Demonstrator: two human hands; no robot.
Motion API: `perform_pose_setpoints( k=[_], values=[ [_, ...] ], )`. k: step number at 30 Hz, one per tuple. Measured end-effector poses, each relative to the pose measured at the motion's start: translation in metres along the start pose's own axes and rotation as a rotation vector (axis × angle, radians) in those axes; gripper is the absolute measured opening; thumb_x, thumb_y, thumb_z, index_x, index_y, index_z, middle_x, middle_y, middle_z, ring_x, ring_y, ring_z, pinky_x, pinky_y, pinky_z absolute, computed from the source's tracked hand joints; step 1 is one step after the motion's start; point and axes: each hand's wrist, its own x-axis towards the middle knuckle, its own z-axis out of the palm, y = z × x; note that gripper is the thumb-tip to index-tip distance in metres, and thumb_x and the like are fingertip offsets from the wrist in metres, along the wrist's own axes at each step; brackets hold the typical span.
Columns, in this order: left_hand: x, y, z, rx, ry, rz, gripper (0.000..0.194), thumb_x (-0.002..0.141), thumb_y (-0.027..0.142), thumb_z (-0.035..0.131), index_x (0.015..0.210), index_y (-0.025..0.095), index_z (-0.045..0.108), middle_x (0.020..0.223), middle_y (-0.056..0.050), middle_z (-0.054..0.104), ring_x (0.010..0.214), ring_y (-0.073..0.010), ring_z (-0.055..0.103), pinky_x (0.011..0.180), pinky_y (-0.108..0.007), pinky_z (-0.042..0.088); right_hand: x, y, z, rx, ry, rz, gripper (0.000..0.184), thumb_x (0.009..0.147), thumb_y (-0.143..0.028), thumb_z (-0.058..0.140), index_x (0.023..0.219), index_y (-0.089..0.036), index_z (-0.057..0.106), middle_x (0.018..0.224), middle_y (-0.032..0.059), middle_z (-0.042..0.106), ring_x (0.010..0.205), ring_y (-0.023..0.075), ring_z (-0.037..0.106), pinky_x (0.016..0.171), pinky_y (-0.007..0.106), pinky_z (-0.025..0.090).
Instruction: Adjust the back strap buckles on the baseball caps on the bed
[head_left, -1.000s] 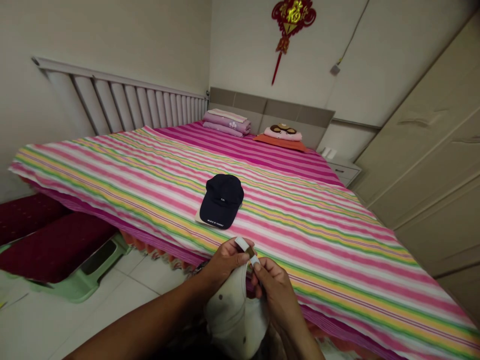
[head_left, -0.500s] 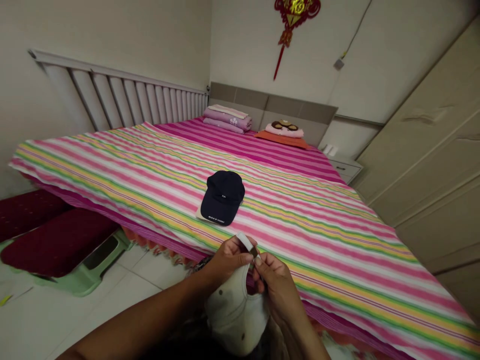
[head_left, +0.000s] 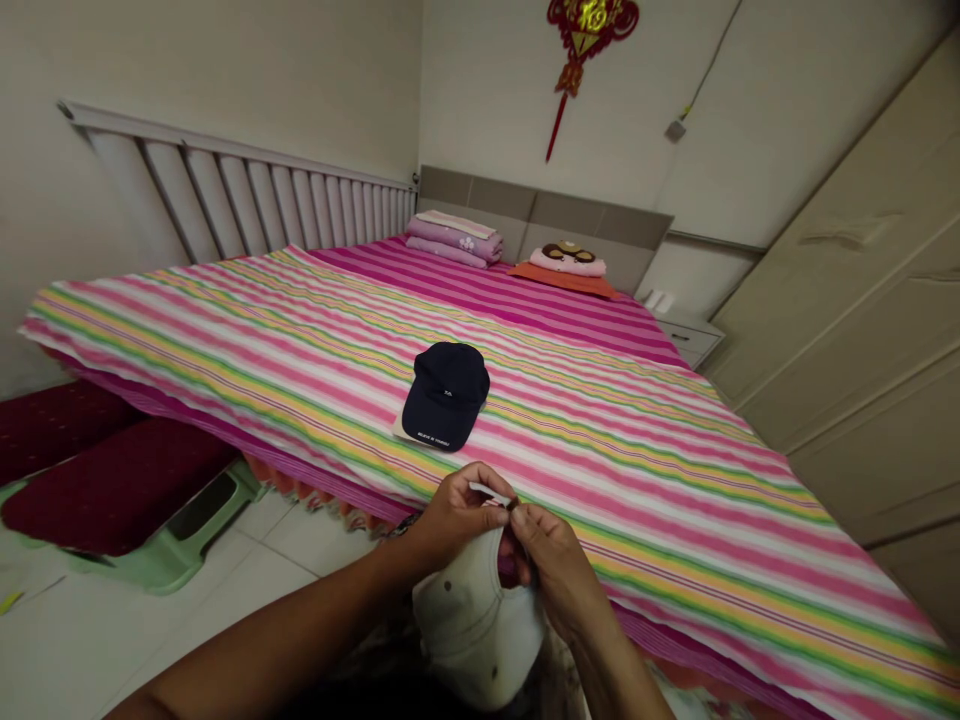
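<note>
At the near edge of the bed, the left hand point(head_left: 459, 512) is pinching a pale strap point(head_left: 491, 491) between thumb and curled fingers, while the right hand point(head_left: 556, 562) is gripping the strap's other end at a small brown piece point(head_left: 513, 505). Its fingertips are hiding part of that piece, so its exact fit is not showing. The light cap point(head_left: 480, 635) is hanging below both hands, its rounded crown facing the near side and its back opening sitting just under the strap. Farther off, a dark cap point(head_left: 448, 393) is lying on the striped cover point(head_left: 300, 350), with a pale card point(head_left: 400, 430) peeking out at the left of its brim. The narrow strap seems the weak point: if the right thumb is pressing off-centre, the end could be twisting or folding instead of lying flat. If either pinch is loosening, the crown's weight could be dragging the strap away, and the cap could be dropping toward the floor point(head_left: 247, 560).
</note>
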Motion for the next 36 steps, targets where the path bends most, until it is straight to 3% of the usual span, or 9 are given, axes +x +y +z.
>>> perform_pose_setpoints(
  k=[7, 13, 18, 20, 22, 25, 31, 36],
  values=[
    [-0.002, -0.002, 0.003, 0.158, -0.048, 0.077, 0.020, 0.059, 0.020, 0.070, 0.072, 0.014, 0.056, 0.078, -0.004, 0.061, 0.076, -0.0153, 0.056, 0.072, -0.027, 0.042, 0.002, -0.006, -0.003, 0.043, -0.015, 0.017, 0.033, 0.067, -0.044, 0.063, 0.057, -0.014, 0.054, 0.045, -0.0032, 0.051, 0.034, 0.0038, 0.031, 0.037, 0.020, 0.018],
    [-0.010, 0.005, 0.006, 0.335, -0.086, 0.068, 0.032, 0.068, 0.022, 0.062, 0.099, 0.015, 0.057, 0.086, -0.006, 0.063, 0.078, -0.0165, 0.059, 0.072, -0.027, 0.043, 0.004, -0.007, -0.011, 0.139, -0.007, 0.053, 0.033, 0.066, -0.042, 0.063, 0.050, -0.016, 0.050, 0.035, -0.0061, 0.041, 0.034, 0.0057, 0.031, 0.039, 0.021, 0.024],
    [-0.008, 0.003, 0.003, 0.356, -0.189, 0.068, 0.053, 0.067, 0.021, 0.063, 0.117, 0.019, 0.049, 0.109, -0.008, 0.059, 0.097, -0.0195, 0.055, 0.082, -0.028, 0.040, 0.008, -0.008, -0.023, 0.157, -0.160, 0.116, 0.033, 0.066, -0.042, 0.063, 0.053, -0.015, 0.050, 0.034, -0.0076, 0.037, 0.032, 0.0046, 0.027, 0.037, 0.020, 0.020],
    [-0.005, 0.000, 0.002, 0.346, -0.163, -0.002, 0.050, 0.062, 0.024, 0.067, 0.110, 0.018, 0.054, 0.101, -0.006, 0.062, 0.090, -0.0186, 0.056, 0.076, -0.026, 0.041, 0.009, -0.008, -0.026, 0.158, -0.188, 0.147, 0.034, 0.068, -0.041, 0.062, 0.052, -0.016, 0.047, 0.032, -0.0086, 0.035, 0.031, 0.0041, 0.026, 0.037, 0.020, 0.019],
    [-0.001, -0.004, 0.002, 0.341, -0.103, -0.073, 0.037, 0.059, 0.026, 0.070, 0.093, 0.015, 0.061, 0.080, -0.003, 0.064, 0.074, -0.0152, 0.056, 0.066, -0.023, 0.041, 0.009, -0.008, -0.028, 0.160, -0.188, 0.171, 0.034, 0.069, -0.041, 0.062, 0.052, -0.016, 0.046, 0.033, -0.0082, 0.036, 0.031, 0.0038, 0.026, 0.036, 0.019, 0.019],
    [0.001, -0.007, 0.002, 0.229, -0.050, -0.163, 0.028, 0.053, 0.025, 0.073, 0.074, 0.013, 0.061, 0.061, 0.002, 0.058, 0.056, -0.0091, 0.050, 0.053, -0.020, 0.037, 0.007, -0.009, -0.029, 0.170, -0.171, 0.175, 0.030, 0.070, -0.040, 0.061, 0.057, -0.015, 0.049, 0.039, -0.0056, 0.045, 0.033, 0.0044, 0.031, 0.037, 0.019, 0.022],
    [-0.001, -0.005, 0.003, -0.107, -0.061, -0.258, 0.029, 0.049, 0.019, 0.076, 0.072, 0.012, 0.059, 0.063, 0.000, 0.061, 0.053, -0.0067, 0.051, 0.053, -0.019, 0.038, -0.001, -0.014, -0.036, 0.148, -0.243, 0.187, 0.021, 0.070, -0.033, 0.063, 0.068, -0.014, 0.053, 0.053, 0.0006, 0.058, 0.043, 0.0081, 0.047, 0.044, 0.019, 0.031],
    [-0.002, 0.000, 0.001, -0.214, -0.177, -0.356, 0.027, 0.047, 0.013, 0.076, 0.070, 0.012, 0.064, 0.061, 0.000, 0.062, 0.052, -0.0054, 0.051, 0.051, -0.016, 0.037, -0.005, -0.011, -0.043, 0.061, -0.244, 0.158, 0.023, 0.065, -0.032, 0.068, 0.061, -0.014, 0.054, 0.044, -0.0022, 0.054, 0.040, 0.0057, 0.041, 0.044, 0.019, 0.026]
  ],
)
